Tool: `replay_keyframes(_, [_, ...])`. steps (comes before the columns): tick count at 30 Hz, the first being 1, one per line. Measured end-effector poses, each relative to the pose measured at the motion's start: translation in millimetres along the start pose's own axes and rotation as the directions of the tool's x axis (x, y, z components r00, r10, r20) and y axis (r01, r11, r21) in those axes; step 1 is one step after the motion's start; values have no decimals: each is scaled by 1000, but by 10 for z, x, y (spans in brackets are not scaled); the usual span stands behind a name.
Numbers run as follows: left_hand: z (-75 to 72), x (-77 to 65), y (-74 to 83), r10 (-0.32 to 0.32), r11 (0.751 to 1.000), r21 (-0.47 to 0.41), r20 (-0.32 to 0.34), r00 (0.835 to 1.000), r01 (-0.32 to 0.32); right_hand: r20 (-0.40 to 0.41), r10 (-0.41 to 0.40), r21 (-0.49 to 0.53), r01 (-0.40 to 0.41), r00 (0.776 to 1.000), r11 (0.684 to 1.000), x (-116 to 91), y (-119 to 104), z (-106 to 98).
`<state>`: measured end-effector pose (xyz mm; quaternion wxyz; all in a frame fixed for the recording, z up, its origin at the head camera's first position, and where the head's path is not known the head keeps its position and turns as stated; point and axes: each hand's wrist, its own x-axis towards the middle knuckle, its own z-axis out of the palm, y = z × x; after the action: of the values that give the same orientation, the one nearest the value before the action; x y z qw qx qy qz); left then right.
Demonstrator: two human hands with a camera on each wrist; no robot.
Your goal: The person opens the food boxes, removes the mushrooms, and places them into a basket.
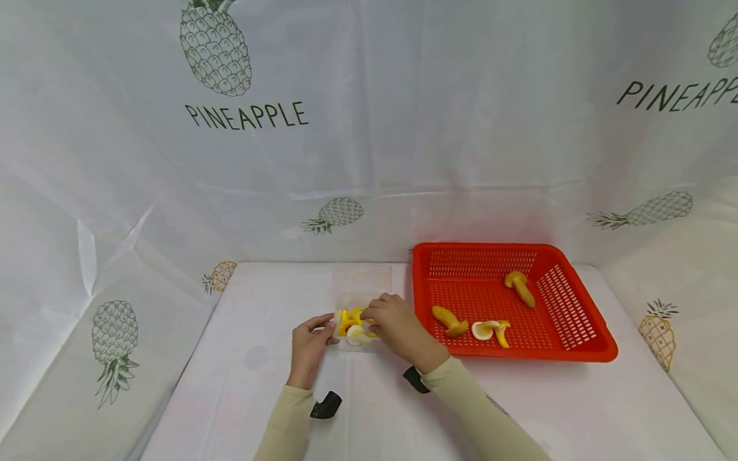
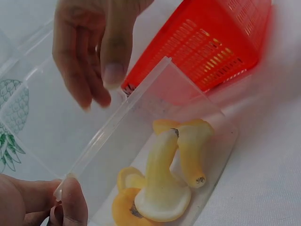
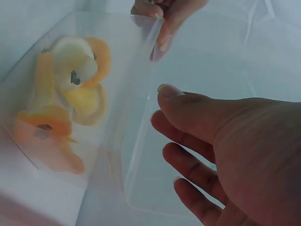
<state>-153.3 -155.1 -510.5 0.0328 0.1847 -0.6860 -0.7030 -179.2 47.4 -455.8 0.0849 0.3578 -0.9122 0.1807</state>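
Note:
A clear plastic box [image 2: 155, 84] with its lid [image 1: 362, 279] folded back holds several yellow mushrooms [image 2: 162, 179], some showing pale undersides. My left hand [image 1: 309, 349] pinches the box's rim between thumb and fingers at its left side. Over the box's right side hovers my right hand [image 1: 400, 330], its fingers loosely bent and nothing between them. In the right wrist view, that hand's thumb [image 3: 188, 108] and fingers stand apart beside the box, in front of the lid. From the head, the right hand covers part of the mushrooms.
Right of the box stands a red perforated basket [image 1: 513, 351]. Inside it lie a brown-yellow mushroom [image 1: 446, 319] at front left, another mushroom [image 1: 521, 290] at the back, and pale and yellow ones [image 1: 484, 330] at the front. A pineapple-print sheet [image 1: 369, 147] hangs behind the white table [image 1: 242, 378].

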Motion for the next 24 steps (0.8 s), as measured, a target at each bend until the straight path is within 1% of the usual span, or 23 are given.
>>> replay_keyframes(3, [-4,6,-2,12,1000,-9,1,1000,-12,56,3,0,-3,998,1000,59,4,51])
replay_keyframes(9, [-9,4,-9,7,1000,3,7,1000,-7,158,10,43,-17,987,999,176,5,137])
replay_keyframes(15, [-15,11,-19,12,1000,8,15,1000,-12,190,-26,54,16,981,998,267,9,207])
replay_keyframes(21, [-14,12,-21,9,1000,9,16,1000,-9,235,-19,52,7,972,999,328,-2,255])
replay_keyframes(24, [-13,11,-13,12,1000,7,13,1000,-12,252,-25,38,16,967,999,345,0,278])
